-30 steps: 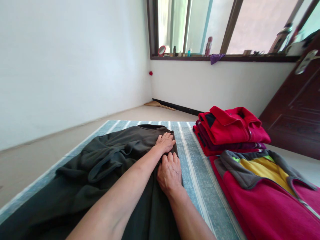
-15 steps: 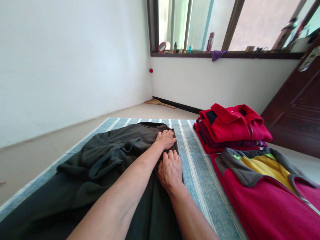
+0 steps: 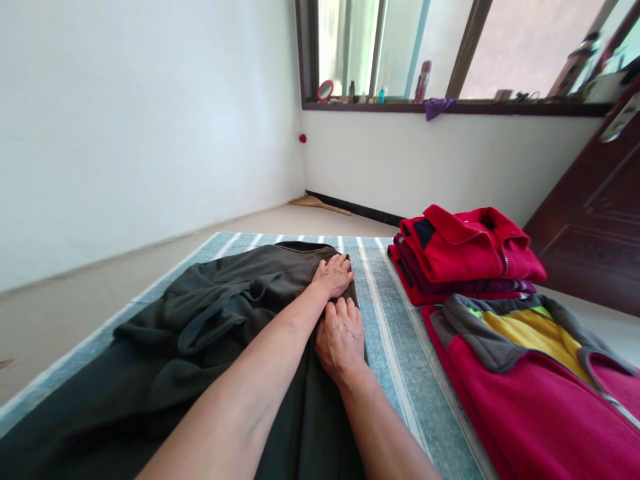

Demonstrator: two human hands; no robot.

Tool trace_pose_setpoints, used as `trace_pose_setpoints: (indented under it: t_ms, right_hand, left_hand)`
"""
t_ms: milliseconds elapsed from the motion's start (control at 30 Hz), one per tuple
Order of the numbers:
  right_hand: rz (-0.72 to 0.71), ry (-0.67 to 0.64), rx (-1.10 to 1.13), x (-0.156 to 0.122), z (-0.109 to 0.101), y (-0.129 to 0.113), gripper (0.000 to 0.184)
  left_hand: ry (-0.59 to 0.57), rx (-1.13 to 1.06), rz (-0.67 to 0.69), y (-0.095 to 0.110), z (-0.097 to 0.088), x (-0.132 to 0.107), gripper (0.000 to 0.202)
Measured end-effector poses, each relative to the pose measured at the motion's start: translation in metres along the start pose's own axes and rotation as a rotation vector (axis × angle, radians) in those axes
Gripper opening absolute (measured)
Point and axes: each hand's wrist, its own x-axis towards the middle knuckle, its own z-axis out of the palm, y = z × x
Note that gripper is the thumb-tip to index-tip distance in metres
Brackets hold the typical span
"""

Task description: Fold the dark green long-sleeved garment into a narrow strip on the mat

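Observation:
A dark grey-green fleece garment (image 3: 215, 313) lies bunched and folded on a blue-and-white striped mat (image 3: 395, 340). Both hands are on its right side. My left hand (image 3: 333, 277) presses on the far part, with its fingers curled over the fabric near the edge. My right hand (image 3: 341, 343) lies just nearer, its fingers bent down into the same edge. To the right, a stack of folded red garments (image 3: 465, 247) sits at the mat's edge. In front of the stack lies a crimson fleece jacket (image 3: 520, 400) with a grey collar and yellow lining.
A beige floor (image 3: 75, 307) surrounds the mat, with white walls beyond. A dark wooden door (image 3: 590, 233) stands at the right. A broom (image 3: 320, 202) lies at the far wall, beneath a window sill (image 3: 450, 107) holding bottles and a purple cloth (image 3: 439, 107).
My hands stay almost still on the garment. The whole scene has drifted slightly upward in view, with only a small head movement.

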Motion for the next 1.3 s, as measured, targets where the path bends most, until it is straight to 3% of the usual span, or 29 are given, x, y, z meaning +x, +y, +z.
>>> trace_pose_setpoints:
  t_ms: [367,867,1033,1300]
  right_hand:
    - [0.001,-0.036,-0.003,0.001,-0.001,0.000,0.032]
    - [0.010,-0.075,-0.011,0.002,-0.006,-0.001,0.030]
    - [0.006,-0.053,-0.013,0.002,-0.007,-0.001,0.030]
    - [0.002,-0.069,-0.001,0.002,-0.008,-0.001,0.031]
  left_hand:
    - [-0.117,-0.002,-0.046,-0.001,-0.011,0.011,0.044]
    - [-0.045,0.008,-0.028,0.001,-0.008,0.005,0.044]
    - [0.017,-0.001,0.056,0.007,-0.011,-0.005,0.044]
    - [-0.155,-0.064,0.122,0.000,-0.005,-0.009,0.050]
